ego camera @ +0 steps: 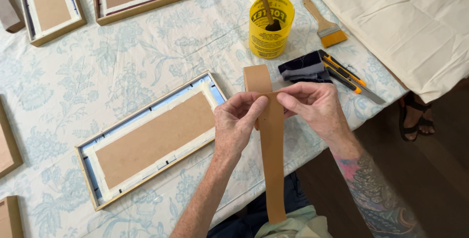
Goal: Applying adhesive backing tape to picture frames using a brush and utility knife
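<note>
Brown paper tape strip [271, 140] pinched taut between left hand [238, 123] and right hand [312, 105] fingertips (both closed on it), hanging off bench [73, 86] edge; taped wooden frame [149, 138] left of hands.

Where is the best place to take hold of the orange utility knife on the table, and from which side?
Probably the orange utility knife is best gripped at its thick handle, coming from above. Its bare blade tip points to the table edge, and dark cloth lies against the other end.

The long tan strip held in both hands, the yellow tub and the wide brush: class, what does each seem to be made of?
Long tan strip: probably matte brown paper tape; it is thin and folds over at the top. Yellow tub: likely plastic, smooth and slightly glossy. Wide brush: pale wooden handle, metal band, golden bristles.
</note>
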